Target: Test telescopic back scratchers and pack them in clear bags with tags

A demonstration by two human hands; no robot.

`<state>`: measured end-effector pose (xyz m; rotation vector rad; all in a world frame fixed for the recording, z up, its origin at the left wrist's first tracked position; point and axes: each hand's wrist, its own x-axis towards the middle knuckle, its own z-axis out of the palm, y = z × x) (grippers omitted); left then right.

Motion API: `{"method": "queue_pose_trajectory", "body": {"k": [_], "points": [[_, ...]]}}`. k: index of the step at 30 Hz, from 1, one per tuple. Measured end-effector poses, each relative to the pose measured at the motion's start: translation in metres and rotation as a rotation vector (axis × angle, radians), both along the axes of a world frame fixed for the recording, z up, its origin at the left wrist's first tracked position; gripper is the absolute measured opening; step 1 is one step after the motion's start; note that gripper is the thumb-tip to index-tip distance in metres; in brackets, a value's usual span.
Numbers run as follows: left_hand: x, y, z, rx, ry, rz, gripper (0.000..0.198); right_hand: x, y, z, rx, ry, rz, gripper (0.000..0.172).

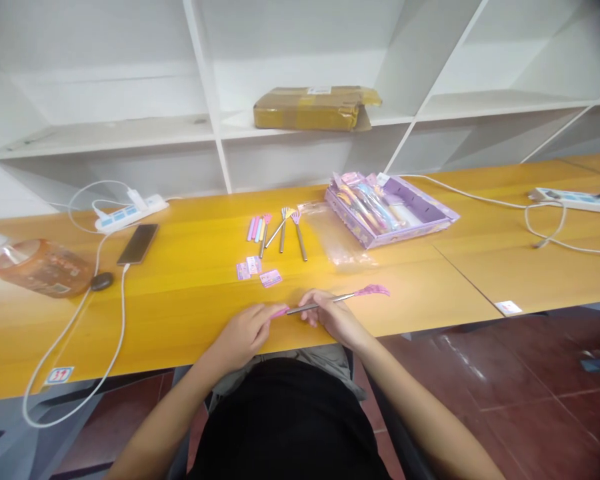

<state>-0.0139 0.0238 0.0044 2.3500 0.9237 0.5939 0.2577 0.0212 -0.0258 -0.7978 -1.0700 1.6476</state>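
Between my two hands lies a back scratcher with a pink claw head, a metal shaft and a pink handle. My left hand is closed around the handle end. Further along, my right hand grips the metal shaft, and the claw sticks out to the right. Beyond my hands, several metal rods with claw heads in pink, yellow, white and purple lie on the table. Beside them is a row of pastel handles. Small printed cards lie nearer to me.
A purple box of wrapped items stands at right, by a clear plastic bag. At left are a phone, a power strip, white cables and an orange bottle. A carton rests on the shelf.
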Motion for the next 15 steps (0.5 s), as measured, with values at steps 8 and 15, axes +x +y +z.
{"method": "queue_pose_trajectory", "body": {"k": [8, 15], "points": [[-0.0032, -0.0027, -0.0005, 0.014, -0.063, 0.073, 0.049, -0.0002, -0.0035, -0.0001, 0.112, -0.086, -0.061, 0.043], [-0.0042, -0.0029, -0.0036, 0.035, -0.022, 0.105, 0.046, -0.0005, -0.0028, -0.0005, 0.089, -0.074, -0.064, 0.044]]}}
